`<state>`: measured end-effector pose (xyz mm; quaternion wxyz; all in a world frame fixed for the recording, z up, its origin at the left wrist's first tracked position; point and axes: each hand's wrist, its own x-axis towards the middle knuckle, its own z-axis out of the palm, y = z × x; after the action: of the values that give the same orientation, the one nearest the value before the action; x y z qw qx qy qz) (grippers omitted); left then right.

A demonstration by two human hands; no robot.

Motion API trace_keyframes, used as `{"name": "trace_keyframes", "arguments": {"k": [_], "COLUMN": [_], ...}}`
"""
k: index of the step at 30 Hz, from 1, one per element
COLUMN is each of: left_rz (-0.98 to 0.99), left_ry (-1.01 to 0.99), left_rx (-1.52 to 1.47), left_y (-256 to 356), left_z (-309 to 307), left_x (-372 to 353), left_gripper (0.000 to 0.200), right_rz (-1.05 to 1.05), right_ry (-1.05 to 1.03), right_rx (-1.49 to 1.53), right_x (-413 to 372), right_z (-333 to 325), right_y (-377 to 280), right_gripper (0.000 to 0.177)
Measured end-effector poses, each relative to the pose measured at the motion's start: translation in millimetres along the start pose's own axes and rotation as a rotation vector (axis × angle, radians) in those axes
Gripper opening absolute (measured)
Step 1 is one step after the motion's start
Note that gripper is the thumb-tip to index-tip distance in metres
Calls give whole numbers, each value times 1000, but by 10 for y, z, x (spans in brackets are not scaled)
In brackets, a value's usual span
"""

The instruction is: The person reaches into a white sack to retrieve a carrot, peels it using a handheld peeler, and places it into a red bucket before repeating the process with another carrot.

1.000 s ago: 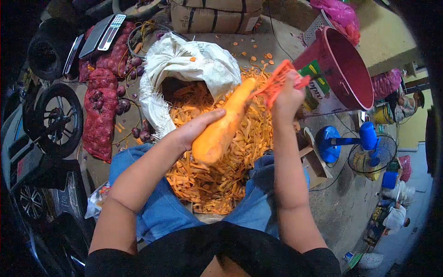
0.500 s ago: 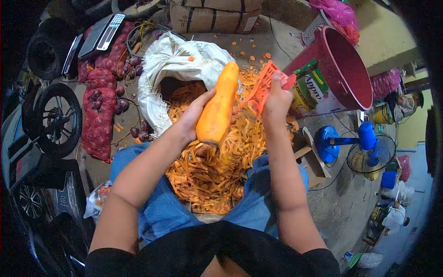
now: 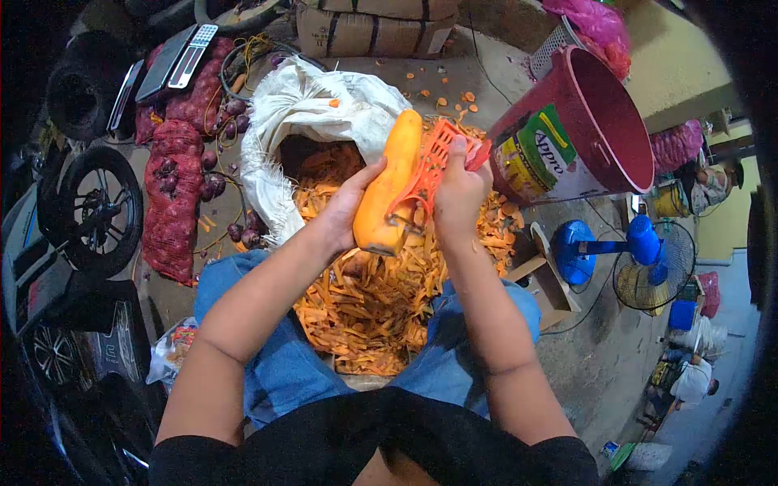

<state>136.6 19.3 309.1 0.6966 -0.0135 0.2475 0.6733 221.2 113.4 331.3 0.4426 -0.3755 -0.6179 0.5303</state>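
My left hand [image 3: 344, 209] is closed around a large peeled carrot [image 3: 395, 174], which it holds tilted with the thick, dark-cut end toward me. In my right hand [image 3: 463, 190] is a red-orange plastic peeler [image 3: 431, 162] with a slotted body. The lower end of the peeler lies against the carrot's right side, near the thick end. Below both hands, a deep heap of orange peelings [image 3: 365, 312] fills the space between my knees. An open white woven sack [image 3: 271, 146] lies just beyond, with peelings inside its mouth.
A red bucket [image 3: 604, 121] with a green-and-yellow label stands tipped-looking at the right. Beyond my right knee are a cardboard box [image 3: 551, 283] and a blue fan [image 3: 577, 251]. Red net bags of onions [image 3: 172, 202] lie left, beside a motorcycle wheel [image 3: 99, 211]. Cartons [image 3: 369, 32] sit at the back.
The peeler in my right hand has moved left and down, from apart from the carrot to against its side. My left hand still holds the carrot, shifted slightly.
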Motion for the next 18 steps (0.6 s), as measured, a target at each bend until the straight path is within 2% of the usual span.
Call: {"name": "trace_keyframes", "arguments": {"k": [1, 2, 3, 4, 6, 7, 9, 10, 12, 14, 16, 18], "left_rz": [-2, -64, -127, -132, -210, -268, -315, -360, -354, -346, -344, -270], "left_ry": [1, -99, -199, -200, -10, -17, -18, -22, -82, -140, -131, -81], "left_rx": [0, 45, 89, 91, 121, 132, 107, 78, 180, 287, 196, 190], "left_y": [2, 11, 5, -18, -81, -67, -31, -23, -12, 8, -7, -13], "left_z": [-17, -42, -53, -32, 21, -13, -33, -24, 16, 54, 76, 75], "left_x": [-19, -45, -59, -88, -174, -212, -283, -312, -384, -440, -465, -376], "left_gripper": [41, 41, 40, 40, 38, 44, 44, 44, 44, 43, 40, 41], "right_rz": [-89, -178, -153, -152, -157, -155, -85, -86, -4, 28, 26, 51], "right_ry": [60, 119, 151, 155, 314, 314, 499, 502, 624, 628, 558, 485], "right_rx": [7, 13, -79, -80, -102, -102, -135, -135, 72, 38, 344, 303], "right_x": [50, 110, 190, 296, 509, 591, 734, 790, 864, 846, 794, 681], "right_z": [-8, -23, -81, -148, -304, -385, -545, -619, -733, -755, -659, -574], "right_y": [16, 37, 88, 140, 226, 243, 264, 288, 329, 281, 143, 49], "right_gripper": [21, 21, 21, 21, 21, 21, 21, 21, 23, 23, 23, 21]}}
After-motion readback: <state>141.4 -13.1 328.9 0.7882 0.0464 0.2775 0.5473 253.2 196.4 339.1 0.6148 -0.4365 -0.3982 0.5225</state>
